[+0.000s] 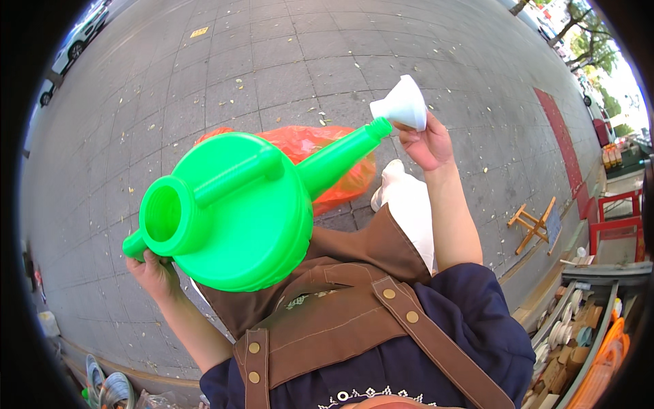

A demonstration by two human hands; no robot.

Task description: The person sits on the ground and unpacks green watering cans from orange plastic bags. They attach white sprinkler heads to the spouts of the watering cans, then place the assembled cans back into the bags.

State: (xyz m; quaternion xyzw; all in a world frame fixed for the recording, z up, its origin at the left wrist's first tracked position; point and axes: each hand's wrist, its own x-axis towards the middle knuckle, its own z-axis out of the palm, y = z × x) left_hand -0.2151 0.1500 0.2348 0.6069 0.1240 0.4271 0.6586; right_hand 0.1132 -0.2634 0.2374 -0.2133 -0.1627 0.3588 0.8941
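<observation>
Head view: left hand (155, 271) grips the light, stiff green plastic watering can (235, 211); right hand (428, 142), at one o'clock, pinches its white rose nozzle (403, 103).

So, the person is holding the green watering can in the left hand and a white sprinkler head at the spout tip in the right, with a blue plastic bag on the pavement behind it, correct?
Not quite: the head view shows the plastic bag is orange-red, not blue. The rest holds: the left hand grips the green watering can, and the right hand holds the white sprinkler head at the spout tip, over the pavement.
</observation>
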